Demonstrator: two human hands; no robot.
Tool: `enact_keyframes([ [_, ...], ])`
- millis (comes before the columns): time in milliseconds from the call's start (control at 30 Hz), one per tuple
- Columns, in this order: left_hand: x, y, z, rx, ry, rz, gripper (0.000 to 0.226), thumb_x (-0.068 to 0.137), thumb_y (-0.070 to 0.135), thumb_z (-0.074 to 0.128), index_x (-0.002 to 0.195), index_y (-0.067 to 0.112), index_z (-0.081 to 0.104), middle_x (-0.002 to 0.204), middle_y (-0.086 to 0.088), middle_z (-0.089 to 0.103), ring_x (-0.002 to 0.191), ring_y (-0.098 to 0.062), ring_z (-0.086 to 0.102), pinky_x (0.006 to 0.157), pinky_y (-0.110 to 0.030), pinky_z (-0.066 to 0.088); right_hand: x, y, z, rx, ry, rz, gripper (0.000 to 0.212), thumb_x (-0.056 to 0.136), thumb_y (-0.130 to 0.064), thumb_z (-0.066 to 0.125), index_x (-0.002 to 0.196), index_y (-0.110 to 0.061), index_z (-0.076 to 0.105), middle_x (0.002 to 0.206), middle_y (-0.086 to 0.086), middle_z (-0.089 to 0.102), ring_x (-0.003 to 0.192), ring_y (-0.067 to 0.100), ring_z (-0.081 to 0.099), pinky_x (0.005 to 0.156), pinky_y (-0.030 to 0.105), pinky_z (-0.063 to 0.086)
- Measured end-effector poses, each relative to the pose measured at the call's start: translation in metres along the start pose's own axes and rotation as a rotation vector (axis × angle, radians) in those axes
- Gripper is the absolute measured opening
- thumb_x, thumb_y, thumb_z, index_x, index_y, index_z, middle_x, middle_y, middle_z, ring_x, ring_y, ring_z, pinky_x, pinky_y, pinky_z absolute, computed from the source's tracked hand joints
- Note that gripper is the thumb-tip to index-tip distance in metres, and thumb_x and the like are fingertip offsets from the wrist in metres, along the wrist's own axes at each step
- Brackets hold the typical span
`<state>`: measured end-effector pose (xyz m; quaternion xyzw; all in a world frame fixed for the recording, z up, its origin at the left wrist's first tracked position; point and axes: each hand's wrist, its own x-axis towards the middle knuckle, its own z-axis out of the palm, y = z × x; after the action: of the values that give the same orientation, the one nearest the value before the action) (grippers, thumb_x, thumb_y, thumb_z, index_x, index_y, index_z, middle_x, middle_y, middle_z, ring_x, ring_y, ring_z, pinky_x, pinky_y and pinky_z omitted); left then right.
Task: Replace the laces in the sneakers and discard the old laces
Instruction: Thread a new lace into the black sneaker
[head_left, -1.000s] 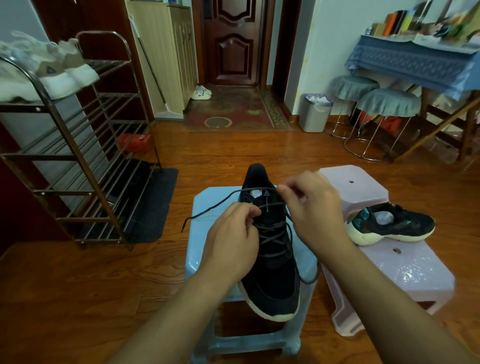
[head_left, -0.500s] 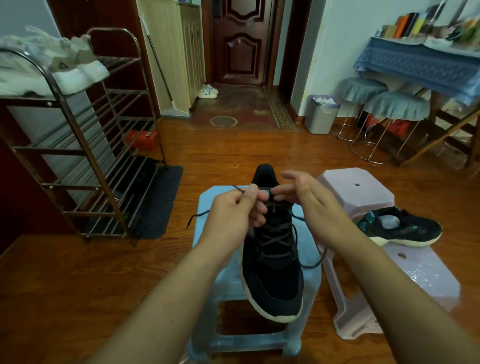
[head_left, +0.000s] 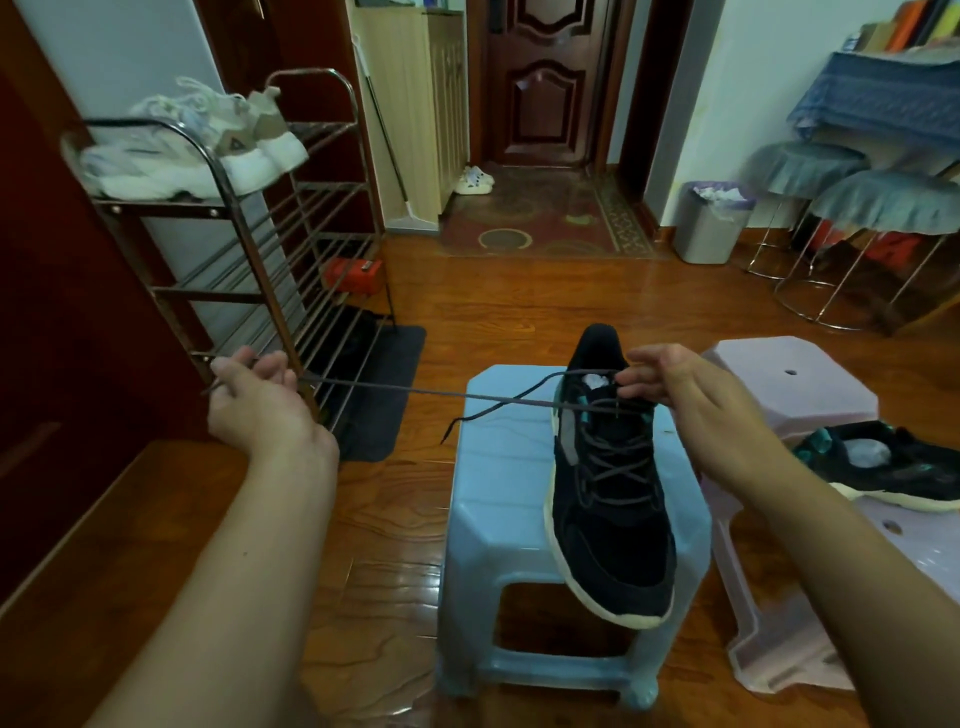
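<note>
A black sneaker (head_left: 608, 525) with a white sole lies on a light blue plastic stool (head_left: 498, 499), heel away from me. A dark grey lace (head_left: 415, 391) is crossed through its eyelets. My left hand (head_left: 254, 395) is out to the left by the shoe rack and grips one end of the lace, which is stretched taut. My right hand (head_left: 670, 384) pinches the lace at the sneaker's top eyelets. The other lace end (head_left: 488, 410) hangs loose over the stool. A second black sneaker (head_left: 883, 462) without a visible lace lies on a pink stool (head_left: 810, 395) to the right.
A metal shoe rack (head_left: 249, 260) with white sneakers (head_left: 208, 150) on top stands at the left, a dark mat (head_left: 379, 395) under it. A grey waste bin (head_left: 714, 221) with a liner stands by the far wall. Two round covered stools (head_left: 852, 208) are at the right.
My left hand has swung far out to the left, drawing the lace taut through the top eyelet. My right hand stays at the sneaker's tongue.
</note>
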<state>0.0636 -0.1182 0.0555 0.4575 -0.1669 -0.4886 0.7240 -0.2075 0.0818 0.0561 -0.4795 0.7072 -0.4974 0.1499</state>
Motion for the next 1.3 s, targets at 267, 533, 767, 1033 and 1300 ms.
enact_keyframes([
  [267,0.011,-0.003,-0.008,0.181,-0.049,0.134,0.033,0.11,0.035,0.04,0.101,0.016,0.066,0.075,0.002,0.07,0.075,-0.012,0.073,0.075,-0.026,0.059,-0.005,-0.003,0.006,-0.115,0.003,-0.033,0.05,0.104,-0.056,0.026,0.122,-0.027,0.062,0.104,-0.012,0.07,0.101,0.001,0.066,0.099,0.044,0.052],
  [533,-0.06,-0.005,0.006,0.677,-0.742,-0.142,0.044,0.109,0.046,0.037,0.08,0.016,0.05,0.055,0.003,0.047,0.053,-0.017,0.051,0.053,-0.031,0.041,-0.01,-0.003,0.006,0.066,0.052,0.0,0.047,0.1,-0.054,0.036,0.116,-0.023,0.068,0.105,-0.007,0.073,0.102,0.009,0.069,0.099,0.045,0.053],
  [767,-0.12,-0.047,0.002,1.086,-1.325,0.014,0.035,0.106,0.033,0.039,0.079,0.02,0.057,0.055,0.012,0.04,0.047,-0.009,0.037,0.049,-0.03,0.026,-0.004,0.0,0.004,0.026,0.064,-0.005,0.028,0.108,-0.029,0.041,0.113,-0.022,0.067,0.103,-0.006,0.073,0.097,0.008,0.07,0.097,0.044,0.054],
  [1033,-0.133,-0.063,0.005,0.883,-1.149,0.073,0.021,0.109,0.024,0.045,0.098,0.026,0.063,0.074,0.0,0.068,0.055,-0.01,0.053,0.062,-0.034,0.041,-0.005,0.007,0.016,-0.709,-0.115,-0.384,0.032,0.094,-0.013,0.062,0.123,-0.02,0.072,0.128,0.003,0.056,0.117,0.025,0.049,0.095,0.047,0.049],
  [1300,-0.131,-0.072,0.012,1.009,-1.203,0.097,0.025,0.104,0.033,0.055,0.089,0.016,0.065,0.069,0.0,0.063,0.049,-0.003,0.047,0.054,-0.023,0.037,-0.006,0.005,0.012,-0.691,-0.141,-0.338,0.029,0.086,0.0,0.062,0.103,-0.018,0.078,0.116,-0.003,0.065,0.109,0.018,0.051,0.089,0.027,0.04],
])
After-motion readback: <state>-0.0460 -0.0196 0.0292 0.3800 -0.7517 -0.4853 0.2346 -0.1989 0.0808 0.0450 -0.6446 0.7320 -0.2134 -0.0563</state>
